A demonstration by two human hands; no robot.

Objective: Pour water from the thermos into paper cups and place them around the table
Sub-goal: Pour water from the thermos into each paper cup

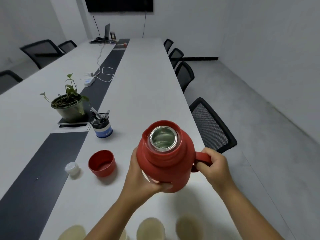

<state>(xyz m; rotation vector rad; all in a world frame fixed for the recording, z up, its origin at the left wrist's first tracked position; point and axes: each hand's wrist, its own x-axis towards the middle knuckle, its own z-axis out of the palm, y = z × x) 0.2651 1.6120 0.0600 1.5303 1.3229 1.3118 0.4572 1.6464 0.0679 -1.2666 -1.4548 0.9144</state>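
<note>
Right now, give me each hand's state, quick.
Left hand: holding the red thermos, fingers wrapped around its body from below.
Right hand: gripping the thermos handle.

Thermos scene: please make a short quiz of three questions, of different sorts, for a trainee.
1. True or false: the thermos has its mouth uncovered.
2. Which hand grips the handle? A) left hand B) right hand
3. Name the two parts lying on the table to the left of the thermos.

Key:
1. True; the steel mouth is bare.
2. B; the left hand holds the body.
3. The red cap and the white stopper.
</note>
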